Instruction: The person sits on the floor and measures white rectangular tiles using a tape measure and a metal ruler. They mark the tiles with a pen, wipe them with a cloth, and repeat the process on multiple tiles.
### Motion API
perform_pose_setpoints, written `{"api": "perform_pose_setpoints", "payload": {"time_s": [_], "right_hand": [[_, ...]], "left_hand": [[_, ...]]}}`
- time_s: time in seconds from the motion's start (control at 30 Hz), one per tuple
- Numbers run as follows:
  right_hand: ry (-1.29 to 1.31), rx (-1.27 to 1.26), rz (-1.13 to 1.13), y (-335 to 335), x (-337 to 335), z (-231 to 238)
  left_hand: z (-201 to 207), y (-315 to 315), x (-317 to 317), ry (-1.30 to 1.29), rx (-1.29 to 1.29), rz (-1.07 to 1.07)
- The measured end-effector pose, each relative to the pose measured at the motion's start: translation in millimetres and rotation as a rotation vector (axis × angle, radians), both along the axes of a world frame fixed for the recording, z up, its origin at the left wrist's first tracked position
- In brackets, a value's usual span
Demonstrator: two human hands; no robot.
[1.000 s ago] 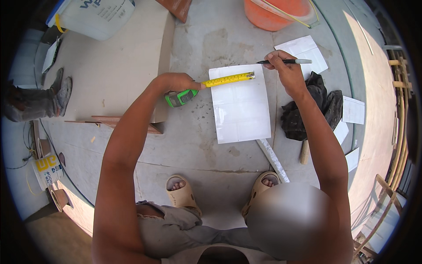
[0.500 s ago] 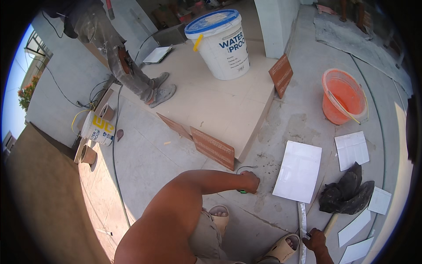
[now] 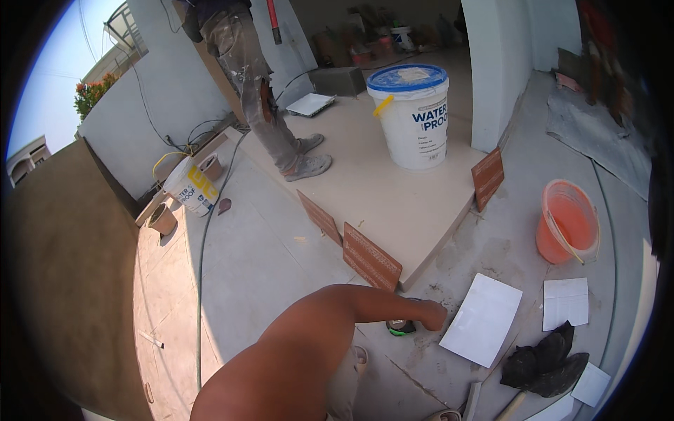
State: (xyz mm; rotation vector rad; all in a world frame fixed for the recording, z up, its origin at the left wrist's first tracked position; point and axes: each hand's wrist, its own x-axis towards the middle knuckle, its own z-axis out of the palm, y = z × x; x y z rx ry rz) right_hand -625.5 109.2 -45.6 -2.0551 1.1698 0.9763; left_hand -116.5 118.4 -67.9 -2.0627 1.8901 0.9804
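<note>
My left hand (image 3: pixel 433 315) reaches low over the floor with its fingers curled closed. It is just left of a large white tile (image 3: pixel 482 320); whatever the fingers hold, if anything, is hidden. A black and green tape measure (image 3: pixel 401 327) lies on the floor beside my wrist, partly covered by my forearm. My right hand is out of the picture. At the lower edge the end of a pale, narrow strip (image 3: pixel 472 401) shows near my sandal (image 3: pixel 445 416).
Brown patterned tiles (image 3: pixel 372 257) lean against the raised step (image 3: pixel 421 203), which holds a blue-lidded bucket (image 3: pixel 414 126). Another person's legs (image 3: pixel 260 98) stand there. To the right are an orange bucket (image 3: pixel 562 221), a black bag (image 3: pixel 544 361) and smaller white tiles (image 3: pixel 566 304).
The view has shifted, so the scene sits lower and further right. My left hand has moved right, away from the tape measure. My right hand, earlier at the pale strip, has left the picture.
</note>
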Motion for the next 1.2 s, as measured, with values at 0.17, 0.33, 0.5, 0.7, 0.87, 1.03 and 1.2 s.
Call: {"api": "perform_pose_setpoints", "payload": {"time_s": [0.17,0.33,0.5,0.7,0.87,1.03,1.2], "right_hand": [[-0.067,0.081,-0.006,7.6,-11.4,10.5],[-0.229,0.072,-0.175,10.6,-79.7,44.0],[-0.72,0.031,-0.377,-36.2,-21.4,49.6],[-0.722,-0.267,-0.056,-81.5,154.7,94.7],[-0.641,-0.258,0.024,-77.4,226.0,111.1],[-0.802,-0.114,-0.08,-59.8,222.6,96.3],[-0.638,0.583,-0.456,-41.5,166.2,58.5]], "left_hand": [[-111.8,11.9,26.8,0.248,-0.034,-0.063],[-42.1,-24.9,-14.4,0.529,0.162,0.179],[-0.7,-11.9,-31.8,0.269,0.18,0.142],[79.3,-9.7,-61.5,0.523,0.323,0.136],[88.7,-9.6,-91.6,1.272,0.247,0.744],[75.4,-4.5,-56.3,1.329,0.189,0.877],[60.1,-26.6,-5.0,1.279,0.13,1.0]]}}
